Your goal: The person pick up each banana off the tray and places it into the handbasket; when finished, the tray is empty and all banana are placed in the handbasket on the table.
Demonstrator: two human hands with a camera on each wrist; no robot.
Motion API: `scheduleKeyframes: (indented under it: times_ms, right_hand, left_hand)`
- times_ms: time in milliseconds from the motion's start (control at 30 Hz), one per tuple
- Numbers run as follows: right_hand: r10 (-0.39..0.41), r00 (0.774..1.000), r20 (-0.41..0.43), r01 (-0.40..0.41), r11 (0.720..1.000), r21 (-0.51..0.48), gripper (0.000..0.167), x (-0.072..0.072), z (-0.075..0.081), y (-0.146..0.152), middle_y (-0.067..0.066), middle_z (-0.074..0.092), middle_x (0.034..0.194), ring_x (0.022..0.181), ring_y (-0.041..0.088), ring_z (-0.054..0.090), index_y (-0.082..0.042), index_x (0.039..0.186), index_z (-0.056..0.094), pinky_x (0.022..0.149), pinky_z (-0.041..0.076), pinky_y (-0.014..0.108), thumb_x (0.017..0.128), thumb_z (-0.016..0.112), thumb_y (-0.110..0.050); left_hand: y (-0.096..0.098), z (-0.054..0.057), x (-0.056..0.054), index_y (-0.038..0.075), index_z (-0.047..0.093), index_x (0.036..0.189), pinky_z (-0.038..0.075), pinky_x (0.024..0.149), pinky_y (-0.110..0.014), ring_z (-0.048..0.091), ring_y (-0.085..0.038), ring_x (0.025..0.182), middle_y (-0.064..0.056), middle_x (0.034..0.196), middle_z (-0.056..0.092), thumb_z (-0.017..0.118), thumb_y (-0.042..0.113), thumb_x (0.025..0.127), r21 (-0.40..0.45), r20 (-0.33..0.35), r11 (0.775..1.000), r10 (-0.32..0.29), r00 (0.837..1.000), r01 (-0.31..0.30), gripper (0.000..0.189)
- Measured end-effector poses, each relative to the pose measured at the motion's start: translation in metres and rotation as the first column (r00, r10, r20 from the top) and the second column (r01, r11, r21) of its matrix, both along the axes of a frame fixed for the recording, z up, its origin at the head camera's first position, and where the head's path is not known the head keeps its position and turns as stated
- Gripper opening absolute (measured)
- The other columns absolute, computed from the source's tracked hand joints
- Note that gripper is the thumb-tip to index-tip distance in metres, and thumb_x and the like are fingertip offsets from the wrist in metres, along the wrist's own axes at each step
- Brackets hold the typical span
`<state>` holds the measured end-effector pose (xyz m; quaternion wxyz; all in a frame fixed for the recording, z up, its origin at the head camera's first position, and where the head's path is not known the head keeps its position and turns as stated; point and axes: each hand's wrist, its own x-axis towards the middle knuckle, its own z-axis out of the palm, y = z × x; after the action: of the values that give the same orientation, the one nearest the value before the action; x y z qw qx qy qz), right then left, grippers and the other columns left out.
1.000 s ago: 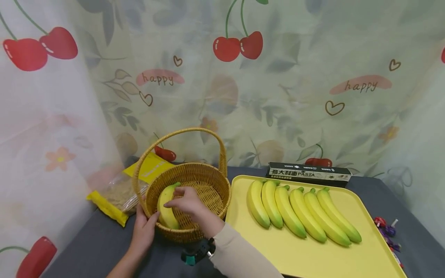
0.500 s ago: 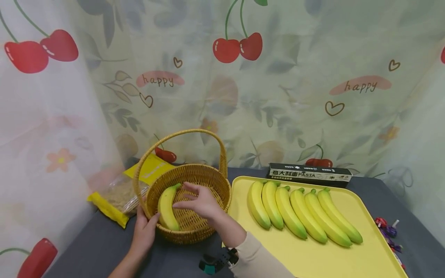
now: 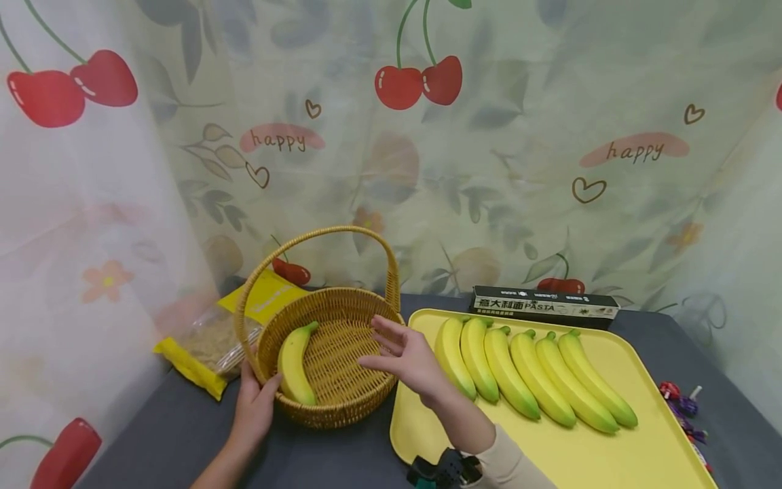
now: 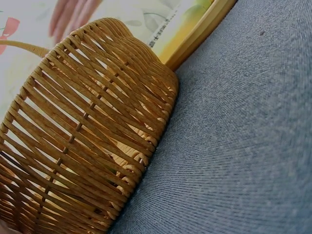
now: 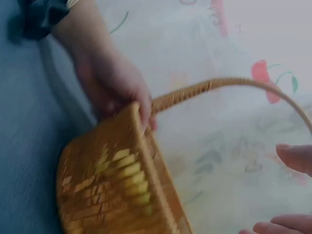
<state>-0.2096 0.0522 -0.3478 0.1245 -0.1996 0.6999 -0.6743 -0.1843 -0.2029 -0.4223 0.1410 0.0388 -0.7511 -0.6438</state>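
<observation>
A round wicker basket (image 3: pixel 342 413) with a tall arched handle stands left of centre in the head view. One banana (image 3: pixel 296 367) lies inside it, against the left wall. My left hand (image 3: pixel 253 406) grips the basket's left rim, thumb over the edge; the right wrist view also shows this left hand (image 5: pixel 117 85). Over the right side of the basket, near the yellow tray (image 3: pixel 580 456), hovers my right hand (image 3: pixel 411 356), fingers spread and holding nothing. Several bananas (image 3: pixel 522 373) lie side by side on that tray. The left wrist view is mostly filled by the basket's woven side (image 4: pixel 87 126).
A black pasta box (image 3: pixel 544 305) stands behind the tray. Left of the basket lies a yellow bag (image 3: pixel 210 339) with a see-through panel. Wrapped lollipops (image 3: pixel 684 407) sit beyond the tray's right edge. A printed curtain (image 3: pixel 464 170) closes off the back and sides.
My right hand has drawn away from the banana in the basket and moved right, towards the tray, with its fingers opening out. The left hand stays on the rim.
</observation>
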Motion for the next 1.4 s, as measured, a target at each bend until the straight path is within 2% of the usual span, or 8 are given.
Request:
scheduleKeyframes:
  times_ms: [233, 500, 633, 867, 1033, 1200, 1333, 1400]
  right_hand:
    - [-0.120, 0.993, 0.005, 0.119, 0.992, 0.034, 0.073, 0.002, -0.011, 0.035, 0.014, 0.031, 0.150, 0.137, 0.032, 0.031, -0.004, 0.144, 0.033, 0.108, 0.030, 0.043, 0.082, 0.071, -0.014]
    - [-0.226, 0.974, 0.022, 0.223, 0.970, 0.094, 0.075, 0.000, -0.026, 0.070, 0.015, 0.029, 0.151, 0.138, 0.032, 0.029, -0.004, 0.145, 0.031, 0.107, 0.031, 0.043, 0.082, 0.071, -0.015]
    - [-0.275, 0.961, 0.033, 0.271, 0.957, 0.105, 0.074, -0.001, -0.029, 0.083, 0.014, 0.028, 0.151, 0.138, 0.030, 0.029, -0.004, 0.145, 0.031, 0.107, 0.032, 0.042, 0.083, 0.070, -0.013]
    - [-0.316, 0.948, 0.029, 0.308, 0.938, 0.158, 0.076, -0.005, -0.038, 0.098, 0.016, 0.028, 0.151, 0.139, 0.031, 0.025, -0.002, 0.145, 0.028, 0.109, 0.029, 0.041, 0.084, 0.069, -0.017]
    - [-0.354, 0.935, 0.024, 0.344, 0.920, 0.186, 0.075, -0.009, -0.051, 0.102, 0.016, 0.029, 0.151, 0.140, 0.030, 0.024, -0.001, 0.144, 0.030, 0.111, 0.025, 0.039, 0.083, 0.070, -0.017]
    - [-0.340, 0.940, 0.023, 0.329, 0.925, 0.191, 0.074, -0.014, -0.063, 0.102, 0.017, 0.028, 0.151, 0.140, 0.031, 0.022, 0.001, 0.144, 0.030, 0.111, 0.024, 0.039, 0.083, 0.070, -0.015]
    - [-0.336, 0.942, 0.006, 0.329, 0.925, 0.189, 0.073, -0.017, -0.066, 0.102, 0.019, 0.028, 0.150, 0.140, 0.030, 0.023, 0.003, 0.143, 0.030, 0.111, 0.024, 0.039, 0.084, 0.069, -0.012]
    - [-0.331, 0.943, 0.006, 0.325, 0.927, 0.187, 0.072, -0.018, -0.067, 0.102, 0.019, 0.028, 0.150, 0.140, 0.030, 0.023, 0.003, 0.143, 0.030, 0.111, 0.025, 0.039, 0.084, 0.068, -0.012]
  left_hand:
    - [-0.001, -0.001, 0.001, 0.004, 0.002, 0.149, 0.029, 0.084, -0.001, 0.026, -0.034, 0.134, -0.024, 0.151, 0.018, 0.038, 0.001, 0.096, 0.001, -0.004, 1.000, 0.003, 1.000, -0.003, 0.064]
    - [-0.001, -0.001, 0.002, 0.008, -0.003, 0.149, 0.031, 0.080, 0.000, 0.027, -0.033, 0.134, -0.023, 0.151, 0.017, 0.037, 0.004, 0.098, 0.006, 0.041, 1.000, -0.022, 0.999, 0.022, 0.066]
    - [0.000, -0.003, 0.002, 0.007, 0.003, 0.149, 0.031, 0.083, -0.001, 0.031, -0.028, 0.130, -0.021, 0.149, 0.022, 0.038, 0.003, 0.097, -0.006, 0.022, 1.000, -0.005, 1.000, 0.005, 0.063]
    - [0.002, -0.005, 0.003, 0.004, 0.011, 0.147, 0.031, 0.086, -0.003, 0.038, -0.001, 0.117, -0.021, 0.146, 0.026, 0.040, 0.001, 0.096, -0.024, -0.034, 0.999, 0.027, 0.999, -0.028, 0.059]
    - [0.002, -0.008, 0.004, 0.001, 0.014, 0.145, 0.032, 0.085, -0.003, 0.040, 0.010, 0.107, -0.022, 0.141, 0.030, 0.039, -0.003, 0.095, -0.018, -0.080, 0.999, 0.027, 0.996, -0.028, 0.056]
    - [0.002, -0.008, 0.005, 0.002, 0.012, 0.146, 0.031, 0.085, -0.003, 0.039, 0.007, 0.110, -0.023, 0.143, 0.030, 0.040, -0.001, 0.096, -0.014, -0.060, 0.999, 0.038, 0.997, -0.039, 0.058]
    - [0.002, -0.005, 0.003, 0.004, 0.013, 0.147, 0.030, 0.085, -0.004, 0.040, 0.000, 0.112, -0.021, 0.142, 0.032, 0.041, 0.001, 0.096, -0.017, -0.049, 0.999, 0.040, 0.998, -0.041, 0.058]
    - [0.003, -0.004, 0.001, 0.004, 0.013, 0.147, 0.031, 0.085, -0.004, 0.041, 0.002, 0.111, -0.021, 0.142, 0.032, 0.040, 0.001, 0.096, -0.019, -0.061, 0.999, 0.038, 0.997, -0.039, 0.058]
